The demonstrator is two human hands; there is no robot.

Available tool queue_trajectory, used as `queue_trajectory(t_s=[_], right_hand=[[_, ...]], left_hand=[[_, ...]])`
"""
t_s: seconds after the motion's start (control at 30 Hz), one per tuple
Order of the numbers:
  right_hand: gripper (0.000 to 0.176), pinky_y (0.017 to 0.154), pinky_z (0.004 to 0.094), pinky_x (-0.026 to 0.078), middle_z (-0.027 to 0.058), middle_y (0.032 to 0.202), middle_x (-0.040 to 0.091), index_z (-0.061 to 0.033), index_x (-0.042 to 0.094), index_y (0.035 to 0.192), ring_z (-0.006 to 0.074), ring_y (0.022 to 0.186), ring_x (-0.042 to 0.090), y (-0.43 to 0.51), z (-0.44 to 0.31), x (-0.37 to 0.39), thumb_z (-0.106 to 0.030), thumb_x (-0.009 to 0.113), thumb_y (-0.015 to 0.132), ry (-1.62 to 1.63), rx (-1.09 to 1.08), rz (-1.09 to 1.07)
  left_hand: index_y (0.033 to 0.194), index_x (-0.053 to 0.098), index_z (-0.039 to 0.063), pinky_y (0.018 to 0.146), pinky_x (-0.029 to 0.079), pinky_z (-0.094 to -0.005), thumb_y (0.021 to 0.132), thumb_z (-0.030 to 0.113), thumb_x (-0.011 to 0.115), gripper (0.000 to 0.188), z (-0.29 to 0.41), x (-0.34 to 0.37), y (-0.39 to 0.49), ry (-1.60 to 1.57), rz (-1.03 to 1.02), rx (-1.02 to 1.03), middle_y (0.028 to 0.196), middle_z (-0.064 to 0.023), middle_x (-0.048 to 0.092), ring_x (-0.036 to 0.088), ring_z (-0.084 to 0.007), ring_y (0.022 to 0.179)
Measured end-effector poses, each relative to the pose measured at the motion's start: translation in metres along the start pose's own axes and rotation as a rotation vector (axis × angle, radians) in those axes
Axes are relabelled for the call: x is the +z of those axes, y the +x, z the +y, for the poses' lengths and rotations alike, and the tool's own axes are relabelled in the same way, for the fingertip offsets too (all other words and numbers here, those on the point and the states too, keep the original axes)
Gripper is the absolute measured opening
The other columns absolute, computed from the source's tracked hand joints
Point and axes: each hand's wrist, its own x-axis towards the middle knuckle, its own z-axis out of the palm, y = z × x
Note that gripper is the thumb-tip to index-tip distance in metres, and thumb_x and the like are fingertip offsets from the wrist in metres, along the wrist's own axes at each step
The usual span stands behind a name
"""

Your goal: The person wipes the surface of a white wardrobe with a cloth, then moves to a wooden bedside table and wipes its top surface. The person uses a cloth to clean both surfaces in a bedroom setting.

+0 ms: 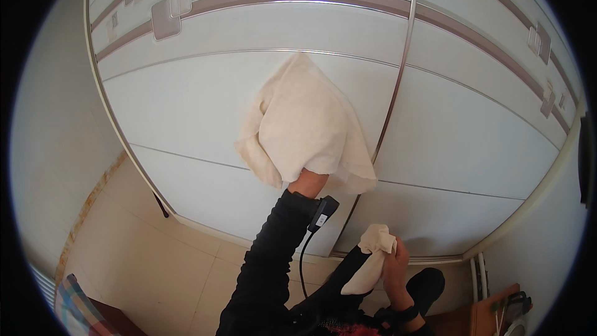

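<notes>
A cream cloth (pixel 303 116) is spread over my left hand (pixel 309 182) in front of the white panel of a sliding wardrobe door (pixel 186 107). Only the wrist and the heel of that hand show; the fingers are hidden by the fabric, so their grip cannot be seen. Lower down, beside my leg, my right hand (pixel 395 261) grips a second cream cloth (pixel 366 268), bunched at the top and hanging in a fold. A black device (pixel 322 214) with a cable sits on my left wrist.
A metal strip (pixel 400 79) divides the wardrobe doors. Tiled floor (pixel 177 266) runs along their base. At lower left lies plaid fabric (pixel 77 308); at lower right is a wooden piece of furniture (pixel 471 312) with items on it. White pipes (pixel 479 275) stand by the right wall.
</notes>
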Motion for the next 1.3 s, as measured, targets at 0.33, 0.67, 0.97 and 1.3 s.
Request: queue_trajectory(t_s=[0.33, 0.67, 0.97, 1.3], right_hand=[[0.034, 0.099, 0.0325, 0.047, 0.0111, 0.123, 0.064, 0.0048, 0.056, 0.134, 0.0174, 0.111, 0.06, 0.029, -0.038, 0.01, -0.01, 0.043, 0.105, 0.154, -0.272, 0.174], [0.045, 0.104, 0.0414, 0.047, 0.021, 0.135, 0.061, 0.0062, 0.058, 0.133, 0.0367, 0.125, 0.057, 0.14, -0.19, 0.033, 0.002, 0.061, 0.088, -0.645, -1.43, 0.204], [0.046, 0.098, 0.0399, 0.052, 0.009, 0.129, 0.064, -0.0003, 0.068, 0.125, 0.0321, 0.117, 0.059, 0.202, -0.22, 0.094, -0.005, 0.07, 0.079, -1.098, -1.646, 0.143], [0.04, 0.104, 0.0405, 0.05, 0.0104, 0.13, 0.064, 0.002, 0.067, 0.122, 0.032, 0.127, 0.056, 0.2, -0.254, 0.118, -0.006, 0.065, 0.082, -1.195, -1.693, 0.031]], left_hand=[[0.16, 0.027, 0.01, 0.121, 0.031, -0.0385, 0.106, 0.028, 0.052, 0.062, 0.024, 0.001, 0.031, 0.165, 0.11, 0.233, 0.159, -0.0094, 0.037, 0.034, -0.0207, 0.147], [0.16, 0.025, 0.01, 0.121, 0.032, -0.0403, 0.104, 0.031, 0.055, 0.066, 0.002, -0.025, 0.021, 0.373, 0.371, 0.125, 0.159, -0.0082, 0.037, 0.035, -0.0211, 0.146], [0.16, 0.024, 0.01, 0.12, 0.032, -0.0418, 0.103, 0.034, 0.058, 0.07, -0.016, -0.014, 0.014, 0.262, 0.263, 0.007, 0.158, -0.0071, 0.038, 0.036, -0.0214, 0.145], [0.158, 0.029, 0.012, 0.119, 0.029, -0.0356, 0.1, 0.035, 0.06, 0.07, -0.042, -0.004, 0.015, 0.327, 0.13, -0.234, 0.154, -0.0056, 0.043, 0.036, -0.0194, 0.143]])
